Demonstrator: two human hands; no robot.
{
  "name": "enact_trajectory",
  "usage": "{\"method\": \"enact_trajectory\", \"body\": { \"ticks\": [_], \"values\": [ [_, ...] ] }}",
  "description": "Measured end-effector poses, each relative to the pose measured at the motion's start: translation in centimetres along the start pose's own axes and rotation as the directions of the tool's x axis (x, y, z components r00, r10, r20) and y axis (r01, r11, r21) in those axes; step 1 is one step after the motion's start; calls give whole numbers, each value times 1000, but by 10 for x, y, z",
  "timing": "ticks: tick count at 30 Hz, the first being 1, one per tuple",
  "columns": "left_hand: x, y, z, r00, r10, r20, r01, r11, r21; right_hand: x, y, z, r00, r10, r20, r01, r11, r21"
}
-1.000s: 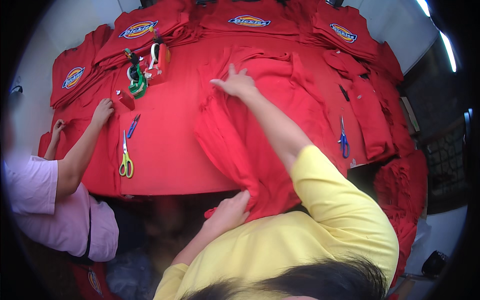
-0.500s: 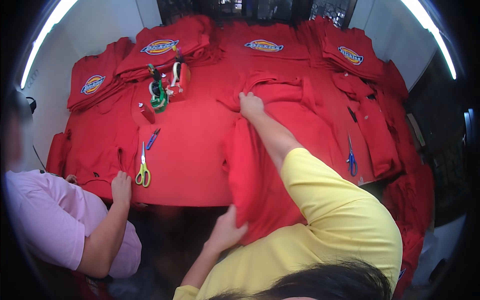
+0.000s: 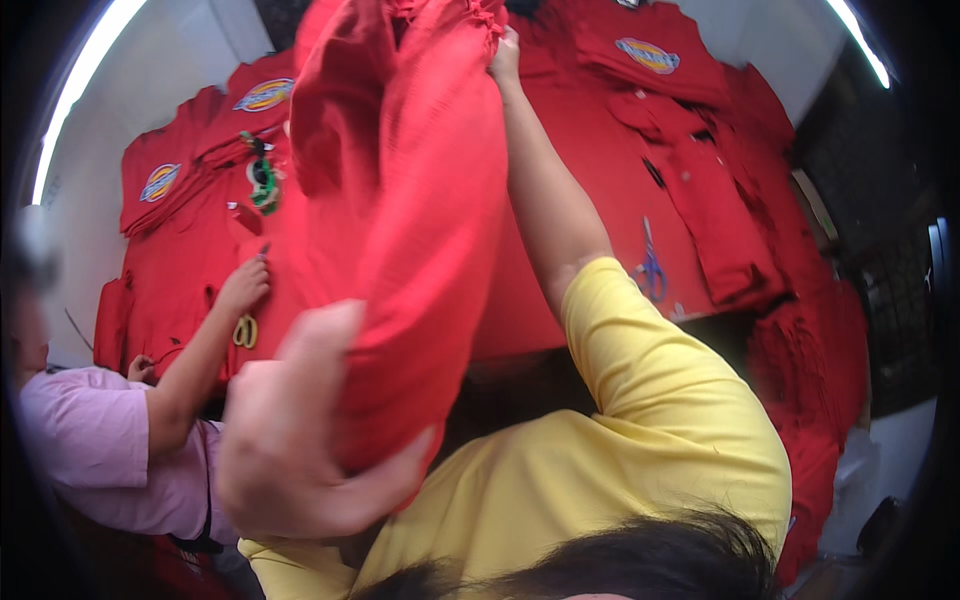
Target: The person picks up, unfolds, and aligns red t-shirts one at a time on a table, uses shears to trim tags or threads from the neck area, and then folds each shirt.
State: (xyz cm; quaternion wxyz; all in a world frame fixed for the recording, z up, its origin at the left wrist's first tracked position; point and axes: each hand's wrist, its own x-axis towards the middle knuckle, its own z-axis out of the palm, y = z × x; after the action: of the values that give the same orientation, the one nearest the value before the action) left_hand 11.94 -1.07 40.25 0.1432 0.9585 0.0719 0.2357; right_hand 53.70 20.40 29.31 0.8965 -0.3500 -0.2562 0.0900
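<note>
A red sweatshirt [image 3: 425,190] hangs stretched up off the table, close to me, its far end running past the top edge of the view. Near that gathered far end, my right hand [image 3: 507,58] is closed on the cloth; the garment hides part of its fingers. My left hand [image 3: 290,440], large and blurred by motion, grips the near end of the same sweatshirt, with thumb and fingers on either side of the cloth.
To the left, a co-worker's hand [image 3: 245,285] is beside yellow-handled scissors [image 3: 245,331]. A green tape dispenser [image 3: 263,185] stands behind. Blue-handled scissors [image 3: 652,270] lie right of my arm. Folded red garments [image 3: 640,50] with oval patches line the table's far side.
The sweatshirt has been lifted off the table and swung left toward me. Both hands have risen with it. The co-worker's hand has moved farther up the table, past the yellow-handled scissors.
</note>
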Motion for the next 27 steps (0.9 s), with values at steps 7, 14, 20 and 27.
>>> {"method": "enact_trajectory", "body": {
  "ticks": [7, 14, 20, 27],
  "values": [
    [69, 40, 205, 801, 44, 598, 259, 874, -412, -37, -55, -279, 890, 424, 168, 234, -107, -966],
    [28, -78, 382, 947, -263, 184, 224, 952, 207, -142, -113, -413, 967, 252, 24, 125, -393, -911],
    [58, -128, 354, 945, -325, -36, 314, 934, -171, -56, -74, -405, 952, 147, 270, 307, -456, -835],
    [190, -307, 343, 644, -704, -300, 583, 705, -404, -37, 33, -235, 616, 763, 196, 370, -61, -927]
  ]
}}
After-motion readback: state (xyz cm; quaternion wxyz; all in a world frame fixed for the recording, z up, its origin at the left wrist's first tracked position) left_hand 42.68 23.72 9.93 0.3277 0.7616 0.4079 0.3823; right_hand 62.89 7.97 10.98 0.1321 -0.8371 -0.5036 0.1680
